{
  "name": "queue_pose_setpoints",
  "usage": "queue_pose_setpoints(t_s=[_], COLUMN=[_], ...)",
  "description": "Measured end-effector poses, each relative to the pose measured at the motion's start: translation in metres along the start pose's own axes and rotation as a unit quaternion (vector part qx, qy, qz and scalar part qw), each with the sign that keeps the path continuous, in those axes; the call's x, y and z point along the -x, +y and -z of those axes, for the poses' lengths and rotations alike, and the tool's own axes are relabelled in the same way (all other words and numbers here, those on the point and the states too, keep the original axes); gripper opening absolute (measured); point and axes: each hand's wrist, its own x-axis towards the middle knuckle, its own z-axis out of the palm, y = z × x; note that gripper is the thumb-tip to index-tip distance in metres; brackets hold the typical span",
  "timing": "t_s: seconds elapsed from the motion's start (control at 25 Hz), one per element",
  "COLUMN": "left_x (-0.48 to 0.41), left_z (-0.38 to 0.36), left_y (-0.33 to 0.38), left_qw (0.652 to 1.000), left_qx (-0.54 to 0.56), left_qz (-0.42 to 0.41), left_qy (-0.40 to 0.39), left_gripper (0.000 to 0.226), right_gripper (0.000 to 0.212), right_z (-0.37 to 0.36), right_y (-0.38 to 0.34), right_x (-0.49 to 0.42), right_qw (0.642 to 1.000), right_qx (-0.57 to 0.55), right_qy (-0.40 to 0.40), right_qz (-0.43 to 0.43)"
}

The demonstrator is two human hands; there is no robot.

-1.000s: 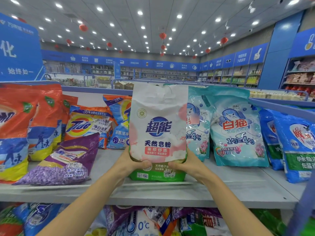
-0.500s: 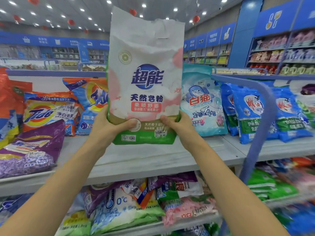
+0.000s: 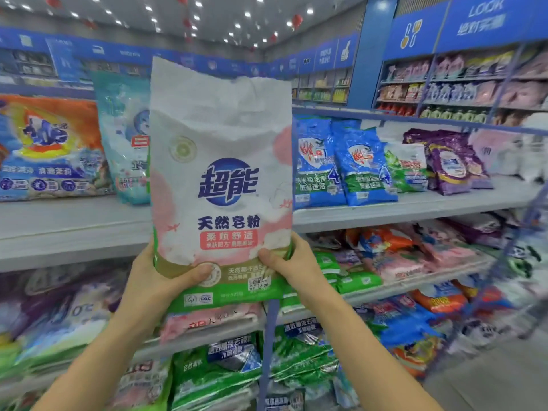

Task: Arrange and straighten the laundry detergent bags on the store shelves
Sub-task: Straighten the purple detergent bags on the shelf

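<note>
A white, pink and green detergent bag [image 3: 221, 185] is held upright in mid-air, clear of the grey top shelf [image 3: 74, 223]. My left hand [image 3: 154, 280] grips its lower left corner, thumb across the front. My right hand [image 3: 292, 266] grips the lower right corner the same way. Behind it on the shelf stand a teal bag [image 3: 124, 137] and an orange and blue bag [image 3: 50, 149] to the left. To the right stand two blue bags [image 3: 341, 164], a green and white bag [image 3: 407, 167] and purple bags [image 3: 450, 161].
Lower shelves [image 3: 385, 289] hold several pink, green, blue and orange bags lying flat. A blue shelf upright [image 3: 271, 345] runs down below the held bag. Far wall shelving [image 3: 462, 84] with bottles and packs stands at the upper right. The floor [image 3: 489, 378] shows at the lower right.
Both hands lifted the white bag off the top shelf and carried it rightward. The view swung right, so the blue and purple bags now show more centrally.
</note>
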Motion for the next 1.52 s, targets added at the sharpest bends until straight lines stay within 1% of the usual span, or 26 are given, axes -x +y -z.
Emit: queue_pose_setpoints(t_s=[0.2, 0.32, 0.36, 0.4, 0.48, 0.52, 0.6, 0.64, 0.72, 0.76, 0.84, 0.88, 0.92, 1.0, 1.04, 1.08, 1.16, 1.2, 1.24, 1.32, 1.36, 1.4, 1.44, 1.52], left_x=[0.056, 0.071, 0.075, 0.078, 0.082, 0.082, 0.076, 0.071, 0.060, 0.054, 0.043, 0.037, 0.030, 0.015, 0.006, -0.004, -0.023, -0.033, -0.043, -0.064, -0.077, -0.089, -0.100, -0.121], left_z=[-0.115, -0.176, -0.198, -0.216, -0.253, -0.270, -0.303, -0.317, -0.345, -0.359, -0.380, -0.387, -0.393, -0.403, -0.408, -0.413, -0.420, -0.423, -0.426, -0.430, -0.432, -0.433, -0.434, -0.434], left_y=[-0.041, -0.069, -0.079, -0.091, -0.113, -0.126, -0.152, -0.165, -0.186, -0.195, -0.215, -0.224, -0.229, -0.225, -0.224, -0.223, -0.220, -0.220, -0.221, -0.224, -0.228, -0.230, -0.231, -0.236], left_qw=[0.997, 0.992, 0.989, 0.985, 0.975, 0.970, 0.964, 0.961, 0.952, 0.949, 0.939, 0.937, 0.937, 0.939, 0.943, 0.948, 0.953, 0.955, 0.956, 0.957, 0.957, 0.957, 0.958, 0.957], left_qx=[0.002, 0.002, 0.002, 0.003, -0.001, -0.006, -0.008, -0.005, -0.002, -0.007, 0.003, 0.005, 0.001, 0.004, 0.006, 0.005, -0.010, -0.020, -0.030, -0.045, -0.051, -0.070, -0.095, -0.127], left_qz=[0.069, 0.103, 0.116, 0.132, 0.174, 0.192, 0.214, 0.225, 0.249, 0.261, 0.283, 0.292, 0.300, 0.308, 0.304, 0.297, 0.293, 0.292, 0.293, 0.284, 0.277, 0.266, 0.251, 0.232], left_qy=[-0.043, -0.079, -0.094, -0.111, -0.137, -0.145, -0.157, -0.164, -0.176, -0.178, -0.195, -0.191, -0.177, -0.151, -0.135, -0.116, -0.069, -0.037, -0.007, 0.046, 0.069, 0.090, 0.104, 0.123], left_gripper=[0.097, 0.103, 0.104, 0.105, 0.104, 0.105, 0.109, 0.107, 0.086, 0.081, 0.089, 0.085, 0.075, 0.058, 0.054, 0.050, 0.050, 0.054, 0.060, 0.084, 0.090, 0.090, 0.087, 0.075], right_gripper=[0.036, 0.058, 0.061, 0.059, 0.048, 0.048, 0.062, 0.070, 0.084, 0.092, 0.101, 0.104, 0.104, 0.099, 0.093, 0.079, 0.043, 0.036, 0.037, 0.056, 0.065, 0.069, 0.066, 0.053], right_z=[0.110, 0.170, 0.190, 0.209, 0.241, 0.256, 0.284, 0.297, 0.322, 0.337, 0.359, 0.369, 0.376, 0.385, 0.389, 0.393, 0.399, 0.400, 0.401, 0.402, 0.401, 0.400, 0.398, 0.398], right_y=[0.034, 0.059, 0.067, 0.077, 0.095, 0.103, 0.123, 0.133, 0.155, 0.166, 0.179, 0.186, 0.191, 0.195, 0.195, 0.198, 0.203, 0.205, 0.209, 0.217, 0.220, 0.225, 0.225, 0.231], right_x=[0.078, 0.111, 0.122, 0.131, 0.145, 0.151, 0.154, 0.153, 0.147, 0.141, 0.129, 0.123, 0.116, 0.097, 0.086, 0.072, 0.040, 0.023, 0.007, -0.026, -0.043, -0.061, -0.078, -0.111], right_qw=[0.997, 0.989, 0.986, 0.982, 0.973, 0.969, 0.962, 0.958, 0.951, 0.950, 0.945, 0.942, 0.939, 0.942, 0.944, 0.948, 0.952, 0.953, 0.955, 0.962, 0.965, 0.967, 0.968, 0.972], right_qx=[0.019, 0.038, 0.039, 0.041, 0.045, 0.047, 0.055, 0.057, 0.045, 0.038, 0.026, 0.020, 0.017, 0.032, 0.047, 0.050, 0.055, 0.064, 0.069, 0.069, 0.067, 0.069, 0.077, 0.072], right_qy=[0.015, 0.043, 0.059, 0.073, 0.093, 0.098, 0.107, 0.115, 0.130, 0.133, 0.138, 0.138, 0.140, 0.125, 0.117, 0.111, 0.089, 0.079, 0.072, 0.068, 0.058, 0.047, 0.034, 0.022], right_qz=[-0.078, -0.135, -0.154, -0.172, -0.207, -0.220, -0.243, -0.257, -0.278, -0.282, -0.296, -0.307, -0.313, -0.309, -0.304, -0.294, -0.289, -0.286, -0.279, -0.254, -0.245, -0.241, -0.237, -0.223])
